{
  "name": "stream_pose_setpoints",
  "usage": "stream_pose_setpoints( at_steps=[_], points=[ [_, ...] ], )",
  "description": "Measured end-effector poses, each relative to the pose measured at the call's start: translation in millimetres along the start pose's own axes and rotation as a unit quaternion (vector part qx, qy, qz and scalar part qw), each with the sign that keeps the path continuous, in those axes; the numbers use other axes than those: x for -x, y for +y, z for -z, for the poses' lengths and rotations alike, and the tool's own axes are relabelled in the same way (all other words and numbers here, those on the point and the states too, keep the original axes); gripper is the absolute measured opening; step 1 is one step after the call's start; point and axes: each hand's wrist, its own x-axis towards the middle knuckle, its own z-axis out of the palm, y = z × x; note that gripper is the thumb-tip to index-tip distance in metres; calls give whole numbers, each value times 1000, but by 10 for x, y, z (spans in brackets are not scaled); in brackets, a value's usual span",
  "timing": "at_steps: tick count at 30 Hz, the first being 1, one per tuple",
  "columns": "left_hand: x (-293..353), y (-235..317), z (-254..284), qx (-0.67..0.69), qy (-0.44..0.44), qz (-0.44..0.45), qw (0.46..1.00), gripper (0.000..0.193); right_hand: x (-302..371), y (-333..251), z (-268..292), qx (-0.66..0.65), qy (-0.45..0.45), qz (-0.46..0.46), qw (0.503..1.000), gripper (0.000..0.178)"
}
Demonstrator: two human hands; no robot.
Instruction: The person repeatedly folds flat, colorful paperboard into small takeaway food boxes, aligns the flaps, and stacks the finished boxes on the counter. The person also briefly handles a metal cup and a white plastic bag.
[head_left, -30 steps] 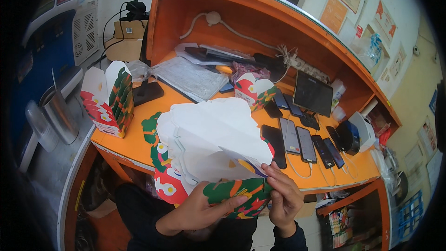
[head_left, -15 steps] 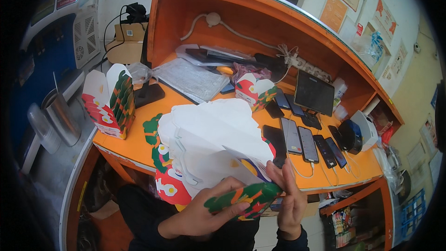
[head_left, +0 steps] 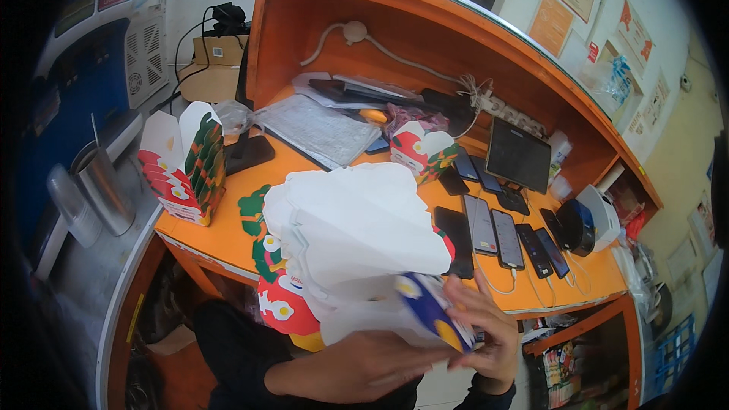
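A partly folded paper food carton (head_left: 433,311), its purple-blue side with yellow shapes facing up, is between my hands at the table's front edge. My right hand (head_left: 490,326) grips its right end, fingers curled over the edge and thumb below. Along the carton's lower side lies my left hand (head_left: 357,364), closed against it; motion blurs this hand and most of its fingertips are hidden. Just beyond is a pile of flat carton blanks (head_left: 349,212), mostly white side up. Red and green printed blanks (head_left: 287,304) show at its left and front edges.
Nested folded cartons (head_left: 186,167) stand at the table's left end, and another carton group (head_left: 421,152) stands behind the blanks. Several phones (head_left: 507,239) with charging cables lie to the right, near a black tablet (head_left: 518,156). A metal cup (head_left: 106,190) is far left.
The carton in my hands has turned from its green side to its purple-blue side. My left hand has rolled back-up, and my right hand has moved slightly right and curled around the carton's end.
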Motion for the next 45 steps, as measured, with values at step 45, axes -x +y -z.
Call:
stream_pose_setpoints(
  at_steps=[45],
  points=[
    [-30, -401, 538, -373, 29, 218, 901, 31, -453, 777, -355, 153, -181, -70, 969, 58]
  ],
)
